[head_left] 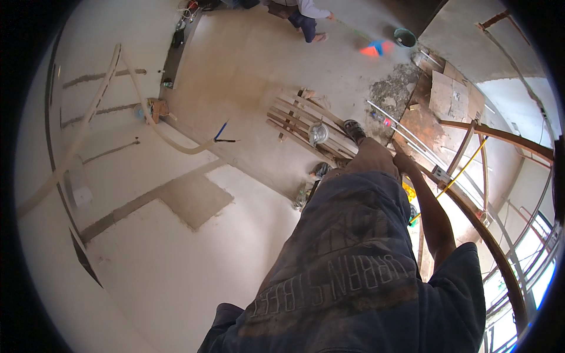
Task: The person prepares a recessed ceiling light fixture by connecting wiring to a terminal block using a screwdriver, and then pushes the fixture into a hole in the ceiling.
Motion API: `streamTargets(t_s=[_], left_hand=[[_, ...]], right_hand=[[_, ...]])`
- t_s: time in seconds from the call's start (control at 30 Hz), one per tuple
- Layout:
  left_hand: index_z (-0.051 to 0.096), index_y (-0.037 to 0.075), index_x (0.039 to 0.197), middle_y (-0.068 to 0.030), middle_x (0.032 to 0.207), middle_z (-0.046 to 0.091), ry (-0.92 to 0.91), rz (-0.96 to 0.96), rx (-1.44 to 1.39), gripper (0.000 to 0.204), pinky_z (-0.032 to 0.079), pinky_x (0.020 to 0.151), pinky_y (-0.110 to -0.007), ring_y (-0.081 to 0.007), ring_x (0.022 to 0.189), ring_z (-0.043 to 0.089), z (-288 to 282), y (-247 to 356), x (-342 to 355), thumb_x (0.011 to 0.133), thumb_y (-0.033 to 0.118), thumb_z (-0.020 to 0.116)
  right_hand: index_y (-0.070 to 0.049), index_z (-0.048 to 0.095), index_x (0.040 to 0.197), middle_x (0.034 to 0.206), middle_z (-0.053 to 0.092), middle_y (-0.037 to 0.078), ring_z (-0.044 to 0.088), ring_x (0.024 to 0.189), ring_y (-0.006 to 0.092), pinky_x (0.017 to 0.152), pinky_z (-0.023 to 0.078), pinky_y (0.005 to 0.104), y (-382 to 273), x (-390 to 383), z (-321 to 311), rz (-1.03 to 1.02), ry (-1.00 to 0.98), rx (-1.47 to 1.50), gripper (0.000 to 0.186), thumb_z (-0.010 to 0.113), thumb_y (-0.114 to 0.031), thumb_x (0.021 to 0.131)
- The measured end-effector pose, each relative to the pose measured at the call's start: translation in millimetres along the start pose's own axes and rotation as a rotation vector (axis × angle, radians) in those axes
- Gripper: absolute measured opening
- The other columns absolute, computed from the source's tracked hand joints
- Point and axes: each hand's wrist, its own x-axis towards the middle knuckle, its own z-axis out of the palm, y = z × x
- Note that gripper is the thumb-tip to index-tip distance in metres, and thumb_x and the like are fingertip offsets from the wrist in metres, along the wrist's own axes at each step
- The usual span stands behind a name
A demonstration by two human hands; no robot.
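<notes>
My right arm reaches down along my right side. My right hand [402, 162] is beside my bare leg, close to a wooden rail [465, 206]; its fingers do not show clearly, so I cannot tell whether it grips anything. My left hand is out of view. Below me, my sandalled foot [354, 130] rests at a slatted wooden platform [294, 120], with a silvery round container [318, 134] on its slats. To the left, a pale flexible conduit [182, 148] hangs from above, with blue and dark wire ends [222, 132] sticking out.
A co-worker [303, 17] at the top holds a stick toward a blurred blue and orange broom-like head [376, 48], near a green bucket [405, 37]. White pipes [406, 132], cardboard [450, 94] and wooden framing [500, 135] stand or lie at right. A plaster-patched wall [194, 203] rises at left.
</notes>
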Motion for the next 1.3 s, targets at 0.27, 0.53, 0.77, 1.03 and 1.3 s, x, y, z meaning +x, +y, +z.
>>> streamTargets(t_s=[0.27, 0.53, 0.77, 1.03, 1.3], left_hand=[[0.059, 0.001, 0.115, -0.0133, 0.1, 0.066, 0.118, 0.144, -0.46, 0.025, 0.058, 0.073, -0.039, -0.0241, 0.085, 0.067, -1, 18, 65, 0.093, 0.013, 0.06], [0.059, 0.002, 0.117, -0.0112, 0.101, 0.067, 0.024, 0.071, -0.651, 0.028, 0.059, 0.073, -0.037, -0.0206, 0.082, 0.068, -13, 14, 95, 0.092, 0.013, 0.064], [0.062, 0.001, 0.112, -0.0044, 0.095, 0.065, -0.253, -0.033, -0.342, 0.027, 0.054, 0.08, -0.026, -0.0123, 0.091, 0.062, -17, 4, 32, 0.091, 0.018, 0.066], [0.066, 0.001, 0.102, -0.007, 0.09, 0.066, -0.223, 0.058, -0.17, 0.02, 0.052, 0.072, -0.031, -0.0169, 0.078, 0.063, -4, -12, 44, 0.083, 0.006, 0.069], [0.066, 0.004, 0.107, -0.0054, 0.089, 0.067, 0.08, 0.215, -0.462, 0.022, 0.048, 0.067, -0.029, -0.0136, 0.074, 0.06, 32, -35, 94, 0.086, 0.009, 0.064]], right_hand=[[0.0, 0.06, 0.096, 0.09, 0.064, 0.029, 0.064, 0.09, 0.0437, 0.076, 0.05, 0.0504, -93, -90, -96, 0.396, 0.428, 0.414, 0.025, 0.051, -0.022, 0.091], [-0.002, 0.07, 0.087, 0.078, 0.068, 0.013, 0.068, 0.075, 0.0212, 0.066, 0.051, 0.0346, -89, -186, -170, 0.161, 0.378, 0.555, 0.012, 0.068, -0.012, 0.081], [0.002, 0.065, 0.097, 0.084, 0.064, 0.006, 0.064, 0.086, 0.0143, 0.082, 0.05, 0.0296, -83, -238, -193, 0.116, 0.471, 0.825, 0.019, 0.057, -0.015, 0.094], [-0.014, 0.049, 0.09, 0.064, 0.036, -0.005, 0.036, 0.055, 0.0067, 0.053, 0.036, 0.0234, -109, -190, -175, 0.075, 0.883, 1.843, 0.022, 0.047, -0.032, 0.102], [-0.013, 0.051, 0.1, 0.056, 0.025, -0.008, 0.025, 0.046, 0.0034, 0.04, 0.024, 0.0206, -160, -154, -151, 0.166, 0.581, 2.053, 0.026, 0.049, -0.039, 0.101]])
